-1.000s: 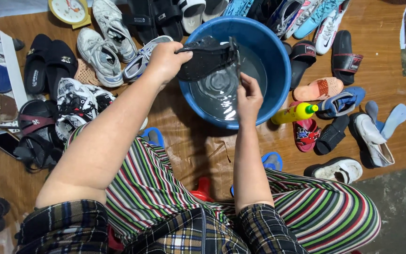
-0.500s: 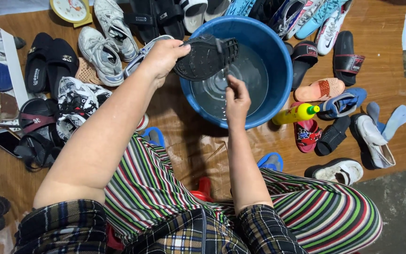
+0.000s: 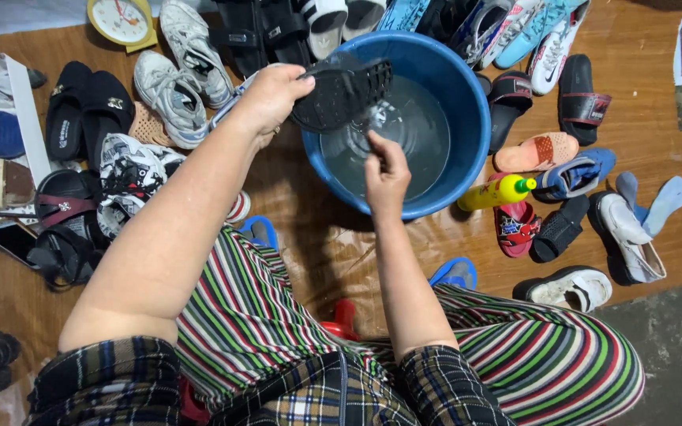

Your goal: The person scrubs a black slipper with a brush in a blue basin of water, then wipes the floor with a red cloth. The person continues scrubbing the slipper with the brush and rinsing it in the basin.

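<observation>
My left hand (image 3: 268, 96) grips a black sandal (image 3: 342, 93) by its edge, sole side up, over the near-left part of a blue basin (image 3: 467, 110) holding water. My right hand (image 3: 386, 172) is at the basin's near rim with the fingers curled closed; whether something small is in it I cannot tell. The water shows ripples and a reflection. My knees in striped trousers sit on either side below the basin.
Many shoes lie all around on the wooden floor: grey sneakers (image 3: 169, 88), black slides (image 3: 582, 96), an orange sandal (image 3: 546, 150), a white shoe (image 3: 571, 287). A yellow bottle with green cap (image 3: 497, 192) lies right of the basin. A yellow clock (image 3: 122, 20) is at top left.
The sandal has tilted and lifted slightly above the water. My right hand has drawn back from the water toward the basin's near rim.
</observation>
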